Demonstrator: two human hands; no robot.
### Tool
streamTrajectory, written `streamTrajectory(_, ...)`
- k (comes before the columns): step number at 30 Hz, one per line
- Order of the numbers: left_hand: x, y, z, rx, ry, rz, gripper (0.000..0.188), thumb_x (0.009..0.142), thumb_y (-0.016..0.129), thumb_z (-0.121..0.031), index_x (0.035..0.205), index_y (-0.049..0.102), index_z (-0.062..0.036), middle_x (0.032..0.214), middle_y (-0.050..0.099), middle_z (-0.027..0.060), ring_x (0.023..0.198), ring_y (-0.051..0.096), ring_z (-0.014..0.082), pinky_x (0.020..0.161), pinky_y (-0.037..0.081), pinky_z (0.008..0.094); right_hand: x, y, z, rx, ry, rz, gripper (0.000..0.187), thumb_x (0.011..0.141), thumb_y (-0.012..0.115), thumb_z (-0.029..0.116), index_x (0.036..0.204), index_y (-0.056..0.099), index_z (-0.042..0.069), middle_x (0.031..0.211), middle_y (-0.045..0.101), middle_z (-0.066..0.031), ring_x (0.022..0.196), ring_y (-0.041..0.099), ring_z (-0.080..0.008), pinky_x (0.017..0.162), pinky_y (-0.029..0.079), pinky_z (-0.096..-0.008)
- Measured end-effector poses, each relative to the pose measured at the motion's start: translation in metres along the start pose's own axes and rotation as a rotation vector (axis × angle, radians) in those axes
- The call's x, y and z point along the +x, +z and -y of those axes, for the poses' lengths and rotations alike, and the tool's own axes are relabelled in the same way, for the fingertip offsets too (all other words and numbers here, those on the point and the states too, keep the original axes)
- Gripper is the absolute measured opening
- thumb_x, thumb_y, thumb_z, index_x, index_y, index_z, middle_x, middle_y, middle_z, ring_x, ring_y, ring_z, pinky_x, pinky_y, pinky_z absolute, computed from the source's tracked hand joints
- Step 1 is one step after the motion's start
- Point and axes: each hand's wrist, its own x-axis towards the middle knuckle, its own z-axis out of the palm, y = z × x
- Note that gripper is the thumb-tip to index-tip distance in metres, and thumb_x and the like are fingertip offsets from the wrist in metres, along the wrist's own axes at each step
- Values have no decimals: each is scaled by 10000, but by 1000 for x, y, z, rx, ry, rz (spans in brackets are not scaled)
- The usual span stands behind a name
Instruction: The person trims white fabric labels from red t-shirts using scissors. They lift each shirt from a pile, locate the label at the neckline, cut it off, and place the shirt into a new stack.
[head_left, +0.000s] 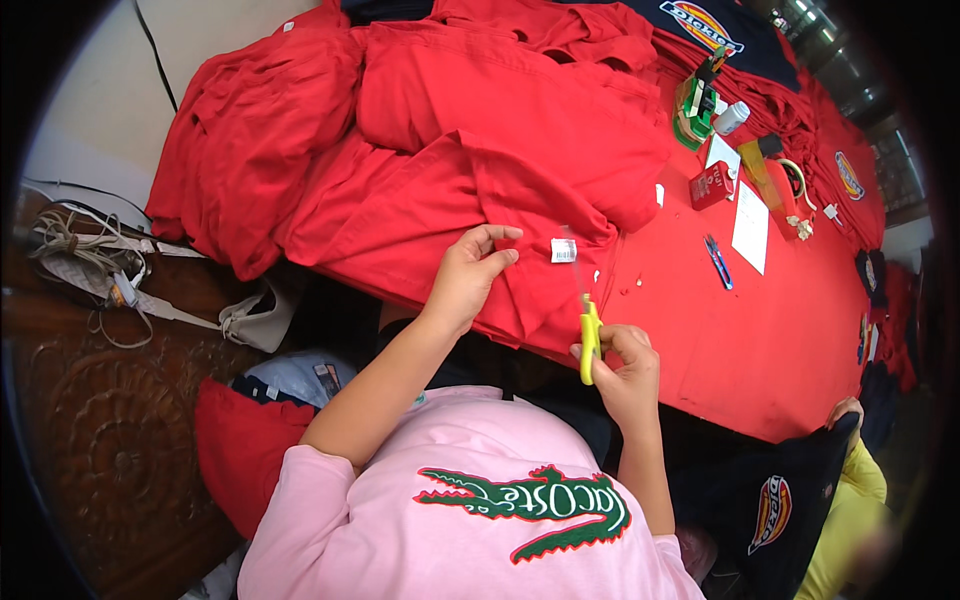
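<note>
My right hand [630,370] grips a pair of scissors [590,345] by the yellow handles. Their thin blades point away from me, beside a small white printed label [563,250] on the red garment [530,200]. To the left of that label, my left hand [474,268] hovers over the red cloth with its thumb and forefinger a little apart. Nothing shows between those fingers. Whether the blades touch the label I cannot tell.
Red garments [260,150] are heaped across the red-covered table [700,340]. Blue thread snips [718,262], a white paper [750,228], a red box [711,186] and a green tape dispenser [694,115] lie on the right. At lower right, another person's hand [846,410] holds a dark garment [770,490].
</note>
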Motion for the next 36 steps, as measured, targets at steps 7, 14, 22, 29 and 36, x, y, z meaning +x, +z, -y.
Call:
streamTrajectory(7, -20, 8, -7, -32, 264, 36, 556, 952, 656, 133, 1484, 529, 35, 1305, 659, 105, 1175, 643, 115, 1017, 563, 285, 8, 3, 10, -144, -14, 62, 292, 748, 870, 170, 916, 685, 21, 690, 575, -72, 684, 546, -267, 698, 432, -415)
streamTrajectory(14, -27, 5, -11, 17, 402, 50, 628, 952, 640, 152, 1543, 471, 25, 1518, 544, 113, 1209, 630, 121, 1026, 566, 295, 8, 5, 20, -214, -89, 71, 345, 738, 875, 196, 964, 664, 42, 689, 571, -48, 698, 561, -257, 722, 411, -405)
streamTrajectory(22, -32, 6, -10, 12, 386, 100, 762, 915, 666, 184, 1605, 425, -31, 1613, 443, 78, 1126, 631, 110, 974, 577, 269, 13, 19, 14, -181, -133, 45, 354, 737, 880, 195, 972, 664, 42, 691, 566, -53, 708, 565, -264, 718, 404, -409)
streamTrajectory(29, -33, 2, -12, 78, 360, 110, 848, 881, 692, 210, 1631, 407, -63, 1592, 419, 53, 1062, 619, 101, 921, 588, 247, 20, 18, 20, -170, -162, 43, 373, 742, 909, 237, 934, 653, 46, 674, 540, -61, 688, 540, -268, 707, 388, -406)
streamTrajectory(36, -35, 5, -14, 51, 373, 106, 837, 881, 705, 201, 1623, 416, -59, 1598, 418, 53, 1016, 616, 89, 879, 589, 219, 14, 20, 13, -150, -128, 51, 333, 762, 922, 230, 859, 652, 59, 636, 553, -47, 611, 512, -248, 682, 382, -399)
